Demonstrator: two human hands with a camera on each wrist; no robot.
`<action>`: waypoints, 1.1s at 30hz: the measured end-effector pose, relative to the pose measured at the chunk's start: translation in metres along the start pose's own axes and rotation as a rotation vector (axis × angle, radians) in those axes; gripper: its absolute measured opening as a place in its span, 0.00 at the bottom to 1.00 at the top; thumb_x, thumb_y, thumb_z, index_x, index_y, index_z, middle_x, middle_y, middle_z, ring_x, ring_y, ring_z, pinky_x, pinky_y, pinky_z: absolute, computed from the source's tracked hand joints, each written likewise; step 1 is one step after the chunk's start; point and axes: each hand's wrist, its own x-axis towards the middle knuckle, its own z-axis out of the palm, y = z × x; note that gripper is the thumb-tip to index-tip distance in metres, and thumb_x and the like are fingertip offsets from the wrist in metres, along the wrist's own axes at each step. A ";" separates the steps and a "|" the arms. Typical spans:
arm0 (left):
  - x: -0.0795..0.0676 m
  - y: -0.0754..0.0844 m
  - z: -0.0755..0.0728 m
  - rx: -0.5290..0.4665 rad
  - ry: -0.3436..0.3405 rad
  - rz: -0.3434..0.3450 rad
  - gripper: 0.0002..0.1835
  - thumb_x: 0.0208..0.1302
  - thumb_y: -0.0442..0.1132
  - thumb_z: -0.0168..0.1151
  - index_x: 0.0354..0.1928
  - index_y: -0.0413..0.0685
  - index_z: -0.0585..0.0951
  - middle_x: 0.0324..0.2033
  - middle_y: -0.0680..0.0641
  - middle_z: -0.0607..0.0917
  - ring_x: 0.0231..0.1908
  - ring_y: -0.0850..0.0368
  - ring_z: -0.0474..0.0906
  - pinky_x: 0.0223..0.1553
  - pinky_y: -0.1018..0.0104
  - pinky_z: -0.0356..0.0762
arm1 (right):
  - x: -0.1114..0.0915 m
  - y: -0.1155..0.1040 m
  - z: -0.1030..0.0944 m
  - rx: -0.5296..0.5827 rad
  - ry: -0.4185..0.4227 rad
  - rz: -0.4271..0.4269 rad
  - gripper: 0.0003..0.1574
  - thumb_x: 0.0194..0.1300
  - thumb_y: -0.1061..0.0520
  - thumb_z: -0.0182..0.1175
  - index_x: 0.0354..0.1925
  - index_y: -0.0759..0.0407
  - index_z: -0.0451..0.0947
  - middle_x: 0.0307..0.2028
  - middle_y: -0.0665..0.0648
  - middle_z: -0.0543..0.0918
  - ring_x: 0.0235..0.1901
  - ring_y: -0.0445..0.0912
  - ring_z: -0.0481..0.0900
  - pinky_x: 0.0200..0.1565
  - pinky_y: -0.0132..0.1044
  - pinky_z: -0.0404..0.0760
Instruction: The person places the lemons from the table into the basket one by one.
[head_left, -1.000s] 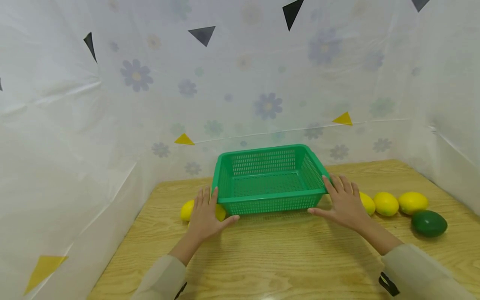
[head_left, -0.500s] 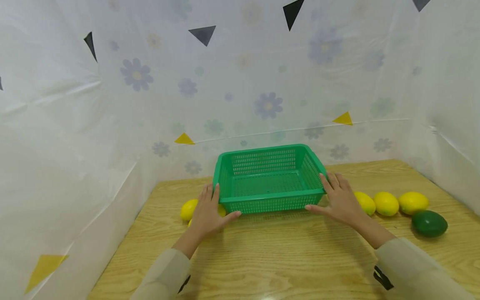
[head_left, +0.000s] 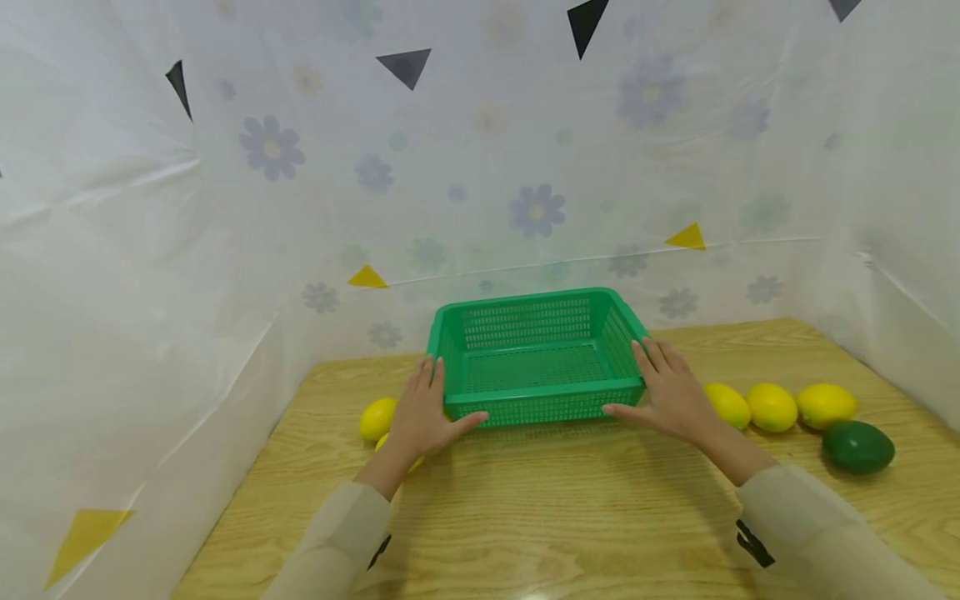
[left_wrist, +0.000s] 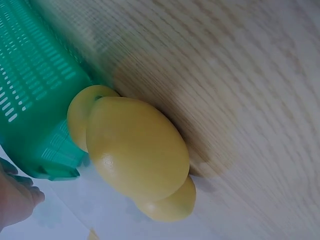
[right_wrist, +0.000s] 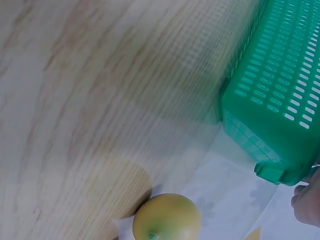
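Note:
A green plastic basket (head_left: 540, 400) with perforated walls sits on the table towards the back; nothing lies inside it. At its front left corner my left hand (head_left: 422, 417) rests with straight fingers and the thumb spread along the front wall. My right hand (head_left: 671, 398) lies the same way at the front right corner, fingertips on the rim. Beside and under the left hand are yellow lemons (head_left: 377, 419); the left wrist view shows three, the nearest lemon (left_wrist: 137, 147) large. To the right hand's right is another lemon (head_left: 726, 406).
Further right two more lemons (head_left: 772, 407) stand in line. In front of them lies a dark green, smooth oval fruit (head_left: 858, 447), perhaps an avocado. A pale patterned sheet (head_left: 480, 150) hangs behind the wooden table (head_left: 555, 517) and at both sides.
Both hands have slid slightly inward and away from me over the basket's front corners, uncovering more of the lemons beside them. The basket looks unmoved.

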 end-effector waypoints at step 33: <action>0.019 0.003 0.009 -0.007 -0.034 0.005 0.58 0.54 0.72 0.52 0.71 0.34 0.46 0.71 0.35 0.48 0.72 0.41 0.43 0.71 0.50 0.47 | 0.019 -0.003 0.003 -0.021 -0.079 0.007 0.67 0.55 0.25 0.54 0.68 0.74 0.47 0.68 0.74 0.54 0.67 0.67 0.50 0.67 0.59 0.50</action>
